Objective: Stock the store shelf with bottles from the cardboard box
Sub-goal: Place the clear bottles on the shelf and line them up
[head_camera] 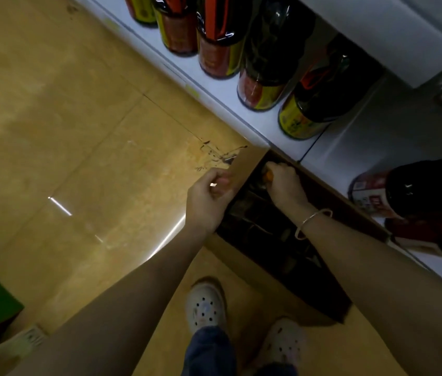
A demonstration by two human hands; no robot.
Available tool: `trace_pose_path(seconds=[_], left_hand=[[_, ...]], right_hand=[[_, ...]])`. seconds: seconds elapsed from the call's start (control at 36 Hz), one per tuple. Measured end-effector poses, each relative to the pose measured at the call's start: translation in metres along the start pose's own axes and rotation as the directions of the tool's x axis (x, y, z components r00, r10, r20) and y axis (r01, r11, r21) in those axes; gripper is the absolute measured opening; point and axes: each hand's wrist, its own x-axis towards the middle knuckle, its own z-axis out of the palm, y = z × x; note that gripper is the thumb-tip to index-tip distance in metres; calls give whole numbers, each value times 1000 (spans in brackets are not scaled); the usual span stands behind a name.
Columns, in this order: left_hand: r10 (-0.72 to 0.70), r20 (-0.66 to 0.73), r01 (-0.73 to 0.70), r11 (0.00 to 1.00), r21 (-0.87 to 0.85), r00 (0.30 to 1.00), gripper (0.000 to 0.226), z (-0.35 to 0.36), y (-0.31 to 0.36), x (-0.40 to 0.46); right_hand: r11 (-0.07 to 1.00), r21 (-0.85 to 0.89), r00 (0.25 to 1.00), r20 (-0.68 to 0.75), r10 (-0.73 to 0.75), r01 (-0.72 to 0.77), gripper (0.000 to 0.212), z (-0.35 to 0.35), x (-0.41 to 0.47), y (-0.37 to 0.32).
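Matt cardboard box (244,164); glossy bottles (320,104); polished floor (79,131); smooth white shelf (241,104).

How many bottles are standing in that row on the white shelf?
5: far-left bottle, second bottle, third bottle, fourth bottle, nearest bottle. More may be hidden behind; others lie further right.

You are standing in a shop aisle: a low white shelf (244,104) carries a row of identical dark labelled bottles (266,63), an open cardboard box (244,169) sits on the tan tiled floor (65,118) beside it.
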Motion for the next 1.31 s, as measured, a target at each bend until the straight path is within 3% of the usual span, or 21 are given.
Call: trace_pose_path(seconds=[0.19,0.33,0.53,0.64,0.69,0.81,1.03,1.22,1.31], left_hand=[[33,44,-36,998,56,998,26,2,13,-6],[41,106,-56,988,145,994,34,6,36,-13],[35,317,-149,928,343,948,81,8,96,-34],[87,388,-217,926,307,918,95,3,146,-49],[123,371,-235,934,271,920,90,0,168,-56],[207,348,-267,955,134,914,59,-16,230,-80],[318,314,-357,931,75,895,65,-62,358,-145],[380,303,-409,912,35,874,67,-119,477,-206],[430,308,-450,893,-9,849,53,-141,534,-236]], right_hand=[[994,107,998,-51,27,-22,23,-22,-27,1],[985,163,994,-102,-39,55,20,-64,-59,-8],[970,178,970,-207,-126,164,16,-159,-102,-37],[936,233,952,-217,-215,264,17,-233,-131,-55],[913,265,941,-220,-257,311,17,-263,-142,-65],[888,285,920,-262,-290,361,22,-333,-170,-83],[776,394,852,-400,-338,492,17,-448,-233,-117],[732,481,875,-233,-424,483,64,-540,-286,-148],[725,451,850,-192,-491,521,78,-579,-311,-163]])
